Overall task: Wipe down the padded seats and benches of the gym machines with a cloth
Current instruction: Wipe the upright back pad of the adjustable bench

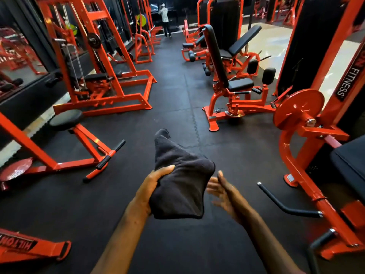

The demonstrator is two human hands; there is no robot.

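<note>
Left hand (153,186) grip clamps dark cloth (177,180); right hand (223,191) fingers apart beside its edge.

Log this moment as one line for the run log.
left hand: grips dark cloth | right hand: open, beside cloth | contact with padded seats: none | nearest: round black seat

Open black floor (173,91) runs straight ahead down the aisle — plenty of room to pass. On the left, the round-seat stool machine (66,119) juts in with its footbar (110,155). On the right, the plate-loaded machine (300,113) crowds close — its black handle (276,200) pokes low into the aisle.
</note>
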